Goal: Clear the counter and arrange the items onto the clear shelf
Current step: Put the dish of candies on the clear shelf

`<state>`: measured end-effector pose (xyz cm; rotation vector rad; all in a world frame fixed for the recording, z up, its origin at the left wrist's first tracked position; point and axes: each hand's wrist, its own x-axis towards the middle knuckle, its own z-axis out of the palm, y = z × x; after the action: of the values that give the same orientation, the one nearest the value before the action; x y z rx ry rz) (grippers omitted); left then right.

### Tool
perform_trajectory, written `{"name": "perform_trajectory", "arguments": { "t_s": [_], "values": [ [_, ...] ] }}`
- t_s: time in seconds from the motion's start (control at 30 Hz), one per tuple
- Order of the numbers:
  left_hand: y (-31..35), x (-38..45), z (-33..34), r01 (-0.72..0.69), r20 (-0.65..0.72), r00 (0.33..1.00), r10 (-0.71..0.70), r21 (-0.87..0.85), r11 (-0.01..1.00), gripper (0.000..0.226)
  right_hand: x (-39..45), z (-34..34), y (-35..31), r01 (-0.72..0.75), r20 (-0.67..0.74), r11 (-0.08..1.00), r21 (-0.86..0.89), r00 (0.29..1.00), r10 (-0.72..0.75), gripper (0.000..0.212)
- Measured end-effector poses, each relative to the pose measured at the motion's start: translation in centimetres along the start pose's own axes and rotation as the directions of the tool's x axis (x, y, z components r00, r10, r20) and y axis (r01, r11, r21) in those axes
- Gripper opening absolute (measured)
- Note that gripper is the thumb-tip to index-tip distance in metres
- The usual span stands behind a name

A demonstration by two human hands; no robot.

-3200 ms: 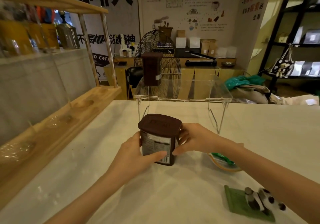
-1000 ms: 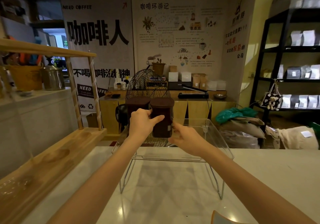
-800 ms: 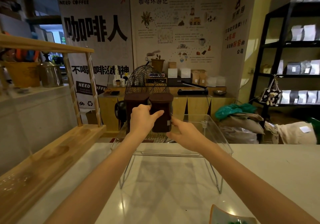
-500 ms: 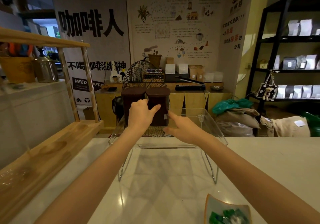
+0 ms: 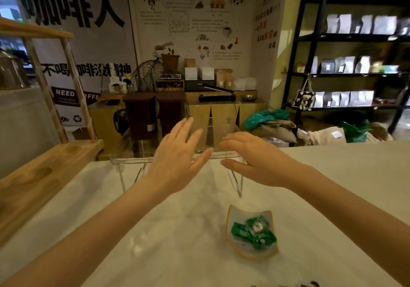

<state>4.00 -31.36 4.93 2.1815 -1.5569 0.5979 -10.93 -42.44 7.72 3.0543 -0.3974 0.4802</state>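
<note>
left hand (image 5: 175, 162) empty, right hand (image 5: 257, 160) empty (fingers spread)

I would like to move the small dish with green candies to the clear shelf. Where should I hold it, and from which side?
Grip the dish by its orange rim on two opposite sides, probably with the right hand, coming from above on the near side. It is shallow and open, with loose green candies inside, so keep it level. The clear shelf has free room to the right of the two brown canisters.
</note>
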Motion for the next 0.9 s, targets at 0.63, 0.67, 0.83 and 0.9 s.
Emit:
{"name": "perform_trajectory", "arguments": {
  "t_s": [0.63,0.67,0.83,0.9],
  "values": [
    [6.5,-9.2,3.4,0.779,0.807,0.589,-0.052,-0.549,0.303,0.022,-9.8,7.7,3.6,-0.546,0.348,0.637,0.544,0.838,0.421,0.026],
    [6.5,-9.1,3.4,0.797,0.816,0.576,-0.042,-0.549,0.252,0.021,-9.8,7.8,3.6,-0.552,0.349,0.621,0.556,0.833,0.428,0.026],
    [6.0,-9.1,3.5,0.839,0.842,0.540,-0.017,-0.536,0.094,0.021,-9.5,8.0,3.6,-0.551,0.359,0.601,0.579,0.834,0.419,0.024],
    [6.0,-9.1,3.4,0.848,0.849,0.528,0.000,-0.527,0.057,0.019,-9.3,7.8,3.7,-0.544,0.360,0.610,0.577,0.839,0.408,0.024]
  ]
}}
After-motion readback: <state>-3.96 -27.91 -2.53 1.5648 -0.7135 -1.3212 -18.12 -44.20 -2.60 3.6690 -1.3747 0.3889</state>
